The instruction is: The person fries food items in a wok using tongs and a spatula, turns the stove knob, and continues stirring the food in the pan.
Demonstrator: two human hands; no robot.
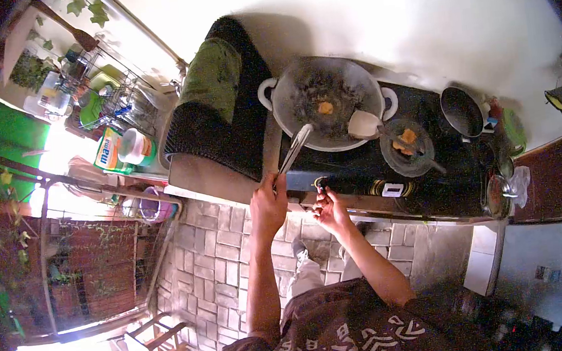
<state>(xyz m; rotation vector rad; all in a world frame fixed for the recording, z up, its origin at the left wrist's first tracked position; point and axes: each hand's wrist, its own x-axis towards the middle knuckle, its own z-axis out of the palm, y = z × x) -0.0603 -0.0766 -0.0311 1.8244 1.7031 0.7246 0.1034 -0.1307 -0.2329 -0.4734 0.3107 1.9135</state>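
My left hand [268,208] is closed around a pair of metal tongs [294,150], whose tips point up at the near rim of a wok [283,97]. Inside the wok sits a small golden-brown piece of food [324,107]. My right hand [331,212] has its fingers pinched at a stove knob [321,188] on the front of the black stove [356,180]. A wide-bladed spatula [363,125] rests across the wok's right rim. Right of the wok, a round strainer or dish [395,168] holds another fried piece [404,140].
A dark frying pan [462,110] stands at the stove's right. Left of the stove, a black and green cloth [211,87] covers something bulky. Farther left are a dish rack [117,90], a tub [135,146] and a green packet [109,150]. Brick paving [213,243] lies below.
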